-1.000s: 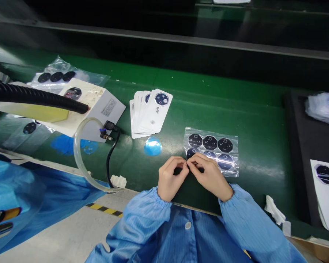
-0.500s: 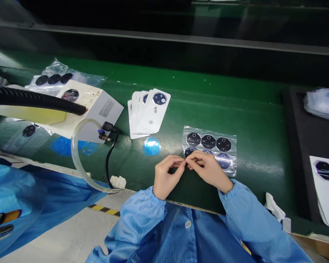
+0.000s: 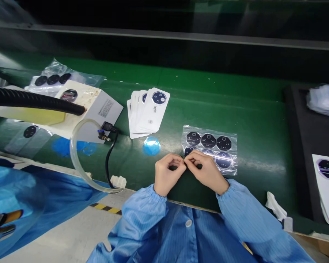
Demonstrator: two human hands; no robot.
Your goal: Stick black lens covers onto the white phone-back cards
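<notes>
My left hand [image 3: 168, 172] and my right hand [image 3: 205, 170] meet fingertip to fingertip above the near part of the green work surface [image 3: 254, 120]. Thumb and fingers are pinched together on both hands; whatever lies between them is too small or hidden to make out. Just beyond my right hand lies a clear plastic sheet [image 3: 233, 136] bearing several dark octagonal discs [image 3: 223, 143], with its lower left part covered by my fingers. A shiny blue round film piece [image 3: 151, 146] lies left of my left hand. Behind it, white phone-shaped panels [image 3: 153, 117] with dark camera discs are fanned out.
At left stands a white box-shaped device [image 3: 98, 113] with a black corrugated hose [image 3: 38, 100] and a clear tube [image 3: 74, 153]. Bagged discs [image 3: 53, 79] lie behind it. A black mat [image 3: 298, 146] at right carries white panels [image 3: 327, 190] and plastic bags [image 3: 324, 100]. Someone's blue sleeve [image 3: 13, 197] shows at left.
My hands stay together at almost the same spot, the pinched fingers curling slightly closer and my right hand shifting a little left. Objects on the surface look unmoved; the view has shifted slightly.
</notes>
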